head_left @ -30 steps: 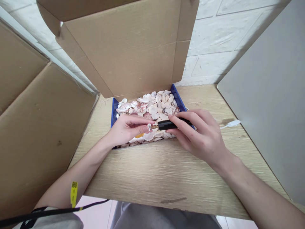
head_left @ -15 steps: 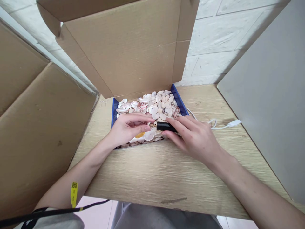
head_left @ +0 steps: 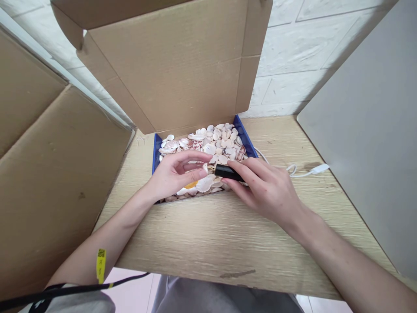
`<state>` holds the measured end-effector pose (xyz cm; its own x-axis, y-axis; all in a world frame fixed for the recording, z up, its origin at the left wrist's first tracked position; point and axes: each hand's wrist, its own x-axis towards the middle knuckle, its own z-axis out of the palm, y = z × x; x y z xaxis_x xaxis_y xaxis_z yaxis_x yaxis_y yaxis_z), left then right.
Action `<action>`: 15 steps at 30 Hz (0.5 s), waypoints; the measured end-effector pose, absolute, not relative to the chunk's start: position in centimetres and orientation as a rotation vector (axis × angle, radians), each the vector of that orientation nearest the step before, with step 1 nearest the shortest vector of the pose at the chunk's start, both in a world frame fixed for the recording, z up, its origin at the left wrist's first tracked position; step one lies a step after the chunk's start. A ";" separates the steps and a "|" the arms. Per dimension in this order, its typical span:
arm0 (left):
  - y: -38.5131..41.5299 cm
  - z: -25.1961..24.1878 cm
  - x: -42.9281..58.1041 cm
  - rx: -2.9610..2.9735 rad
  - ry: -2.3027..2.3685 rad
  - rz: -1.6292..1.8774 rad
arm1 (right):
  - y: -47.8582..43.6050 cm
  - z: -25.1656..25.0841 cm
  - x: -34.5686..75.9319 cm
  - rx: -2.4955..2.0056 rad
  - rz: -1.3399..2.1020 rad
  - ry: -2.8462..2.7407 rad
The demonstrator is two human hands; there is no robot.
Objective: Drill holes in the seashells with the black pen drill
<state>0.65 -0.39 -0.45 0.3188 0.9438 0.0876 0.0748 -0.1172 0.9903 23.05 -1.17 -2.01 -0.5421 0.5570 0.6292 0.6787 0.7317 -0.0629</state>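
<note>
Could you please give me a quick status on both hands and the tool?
Left hand pinching small shell. Right hand gripping black tool, tip at shell. Both over shell tray.

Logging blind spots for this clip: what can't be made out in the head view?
- Black tool: rear half hidden under the right hand.
- Small shell at the left hand: too small to tell if the tip touches.
- White cable: near end hidden behind the right hand.

Your blue tray (head_left: 155,152) holds white and cream shells (head_left: 215,143) — some streaked red, one orange. Beside the tray, a black tool (head_left: 228,172) with a white cable (head_left: 304,173) — pale wood-grain counter (head_left: 211,234) beneath.
</note>
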 end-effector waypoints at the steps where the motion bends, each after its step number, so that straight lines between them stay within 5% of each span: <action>1: -0.4 -0.5 0.7 1.480 0.973 0.999 | -1.2 -2.0 23.1 -0.930 -0.250 -2.287; 15: -0.4 -0.6 0.4 1.451 1.049 0.929 | -1.1 -2.0 23.0 -0.924 -0.256 -2.269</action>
